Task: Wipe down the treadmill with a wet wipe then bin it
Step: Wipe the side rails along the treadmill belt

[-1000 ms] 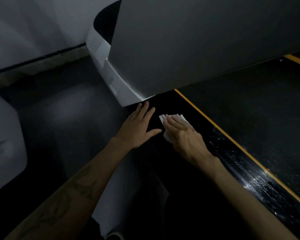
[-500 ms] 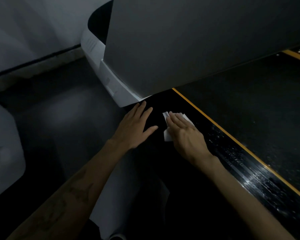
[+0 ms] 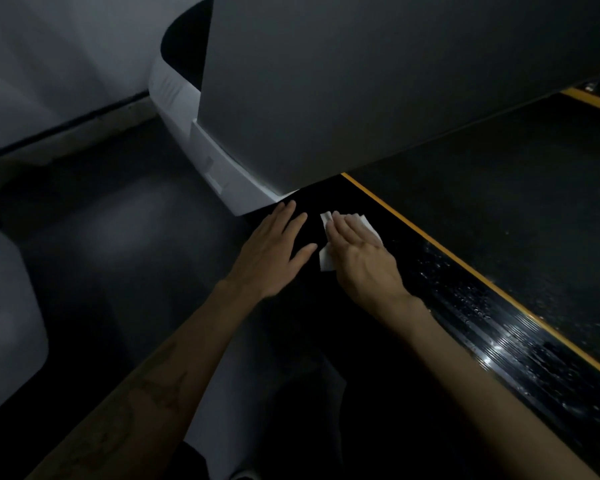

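A white wet wipe [image 3: 326, 260] lies flat on the treadmill's black side rail [image 3: 471, 306], near its front end. My right hand [image 3: 361, 258] presses on the wipe with straight fingers and covers most of it. My left hand [image 3: 274, 251] rests flat on the dark rail just left of the wipe, fingers spread. The rail behind my right hand glistens with wet streaks. A yellow stripe [image 3: 465, 268] separates the rail from the dark running belt [image 3: 516, 202].
The treadmill's large grey upright panel [image 3: 361, 81] overhangs the hands from above, with a white motor cover [image 3: 201, 150] below it. Dark floor [image 3: 101, 237] lies to the left. Another white machine part [image 3: 4, 323] stands at the left edge. A wall runs behind.
My right hand and the wipe slid slightly forward along the rail toward the white cover. The left hand stayed flat beside it.
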Demonstrator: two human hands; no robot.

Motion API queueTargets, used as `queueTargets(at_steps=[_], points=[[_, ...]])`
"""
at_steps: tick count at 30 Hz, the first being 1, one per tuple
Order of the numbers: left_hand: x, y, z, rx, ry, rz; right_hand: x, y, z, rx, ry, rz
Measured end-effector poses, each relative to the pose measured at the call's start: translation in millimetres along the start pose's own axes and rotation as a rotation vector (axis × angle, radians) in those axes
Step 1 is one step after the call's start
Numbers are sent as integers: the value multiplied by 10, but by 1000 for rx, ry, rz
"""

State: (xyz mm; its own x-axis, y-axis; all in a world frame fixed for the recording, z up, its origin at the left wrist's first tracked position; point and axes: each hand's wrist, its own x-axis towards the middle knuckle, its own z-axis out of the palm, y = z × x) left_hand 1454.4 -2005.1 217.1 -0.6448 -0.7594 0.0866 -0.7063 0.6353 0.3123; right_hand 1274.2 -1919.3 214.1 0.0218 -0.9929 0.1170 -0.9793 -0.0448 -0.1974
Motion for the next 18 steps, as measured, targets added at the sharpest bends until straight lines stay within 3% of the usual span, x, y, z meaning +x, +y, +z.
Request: queueTargets(at_steps=[6,13,18], points=[[-3,-39,31,-36,18,7,-422,-17,-21,47,41,-82],[155,-8,57,-63,8,34,-104,-13,59,11,29,51],[208,-10,100,-25,32,81,-363,-42,79,3,77,-9]])
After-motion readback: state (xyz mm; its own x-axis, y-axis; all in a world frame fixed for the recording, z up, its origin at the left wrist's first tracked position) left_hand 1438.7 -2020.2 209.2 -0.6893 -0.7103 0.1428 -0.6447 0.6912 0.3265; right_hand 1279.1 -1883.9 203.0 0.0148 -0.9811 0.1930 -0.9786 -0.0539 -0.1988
